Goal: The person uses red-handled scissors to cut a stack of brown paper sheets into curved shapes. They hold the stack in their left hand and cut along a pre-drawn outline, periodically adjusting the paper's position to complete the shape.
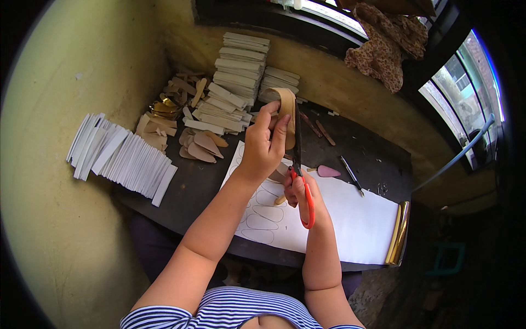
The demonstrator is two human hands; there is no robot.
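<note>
My left hand [262, 143] is raised over the table and pinches a curved tan strip [287, 98] between thumb and fingers. In my right hand [307, 194] are scissors with red-orange handles [310, 211]. Their dark blades [297, 140] point upward along the right edge of the strip; whether they cut into it I cannot tell. Beneath the hands lies a white sheet [356, 219] with several drawn oval outlines on its left part. A short tan stick-like piece [280, 200] shows beside my right fingers, and I cannot make out whether they touch it.
A row of white strips [126, 156] stands at left, with more stacks [241, 60] at the back. Tan oval pieces [203, 147] and gold pieces [164, 108] lie between. Rightward are a pink oval piece [329, 171], a pen [352, 172] and a gold roll [402, 225].
</note>
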